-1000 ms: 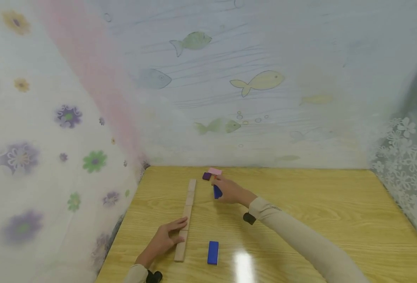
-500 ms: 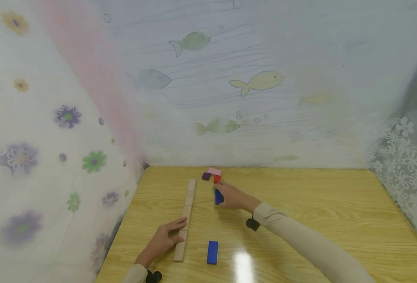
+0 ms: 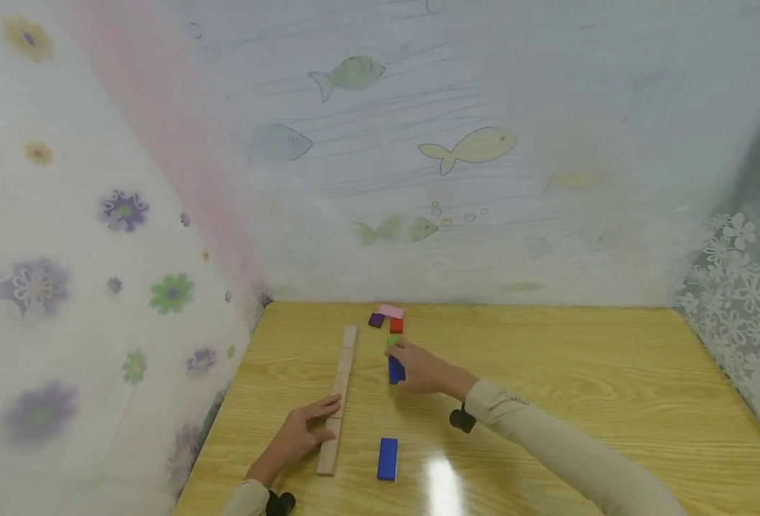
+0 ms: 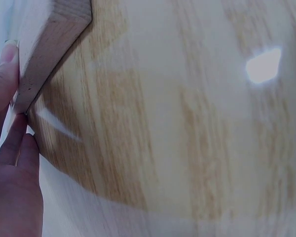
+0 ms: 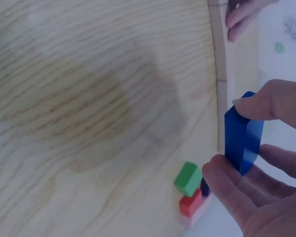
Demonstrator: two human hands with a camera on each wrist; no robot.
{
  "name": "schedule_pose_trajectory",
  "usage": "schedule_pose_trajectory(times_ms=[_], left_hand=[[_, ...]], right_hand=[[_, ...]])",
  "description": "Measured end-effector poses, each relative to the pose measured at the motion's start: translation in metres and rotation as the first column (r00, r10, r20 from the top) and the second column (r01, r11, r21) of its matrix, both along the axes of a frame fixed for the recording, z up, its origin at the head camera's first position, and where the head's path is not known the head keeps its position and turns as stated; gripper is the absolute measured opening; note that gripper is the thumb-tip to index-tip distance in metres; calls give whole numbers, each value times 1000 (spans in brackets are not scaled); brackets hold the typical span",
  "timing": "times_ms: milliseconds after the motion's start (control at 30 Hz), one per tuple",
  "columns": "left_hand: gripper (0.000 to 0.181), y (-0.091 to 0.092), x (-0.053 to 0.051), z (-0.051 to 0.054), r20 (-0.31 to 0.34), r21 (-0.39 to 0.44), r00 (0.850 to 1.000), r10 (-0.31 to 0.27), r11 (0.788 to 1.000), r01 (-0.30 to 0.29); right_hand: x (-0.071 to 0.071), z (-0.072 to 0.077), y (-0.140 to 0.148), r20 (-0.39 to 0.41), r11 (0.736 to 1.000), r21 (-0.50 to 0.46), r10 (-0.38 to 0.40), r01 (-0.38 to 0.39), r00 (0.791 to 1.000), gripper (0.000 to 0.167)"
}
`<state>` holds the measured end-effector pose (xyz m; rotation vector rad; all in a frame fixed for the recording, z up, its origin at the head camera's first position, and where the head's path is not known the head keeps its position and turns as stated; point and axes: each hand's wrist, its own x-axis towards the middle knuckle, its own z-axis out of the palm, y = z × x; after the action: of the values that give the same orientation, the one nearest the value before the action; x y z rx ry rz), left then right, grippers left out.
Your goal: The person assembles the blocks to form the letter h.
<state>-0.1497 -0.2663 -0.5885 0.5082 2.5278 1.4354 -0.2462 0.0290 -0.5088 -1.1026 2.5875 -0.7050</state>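
From where I stand, the right arm (image 3: 566, 448) slants in from the lower right; just below centre, the right hand (image 3: 427, 368) clasps a blue block (image 3: 395, 370), near a green block (image 3: 392, 341). At lower left, the left hand (image 3: 297, 433) rests against a row of wooden blocks (image 3: 344, 383) on the bench (image 3: 560, 387), fingers loosely extended.

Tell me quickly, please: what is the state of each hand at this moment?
Left hand: open, fingers touching the wooden row.
Right hand: closed, holding a blue block between thumb and fingers.
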Motion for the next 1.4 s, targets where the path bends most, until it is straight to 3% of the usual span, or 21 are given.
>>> schedule_pose_trajectory(times_ms=[100,933,1233,1400], left_hand=[[54,0,0,1,23,0,1000,5,1000,-5],[54,1,-1,1,22,-20,1000,6,1000,-6],[53,0,1,-2,-69,-21,997,-16,1000,15],[53,0,1,-2,-60,-4,998,-15,1000,15]], right_hand=[[3,-2,0,4,1000,0,-1,1,1000,55],[22,-9,1,37,1000,10,25,-25,999,56],[28,-11,-1,14,999,-2,46,-46,999,57],[32,-12,-1,21,999,-5,45,-45,999,58]])
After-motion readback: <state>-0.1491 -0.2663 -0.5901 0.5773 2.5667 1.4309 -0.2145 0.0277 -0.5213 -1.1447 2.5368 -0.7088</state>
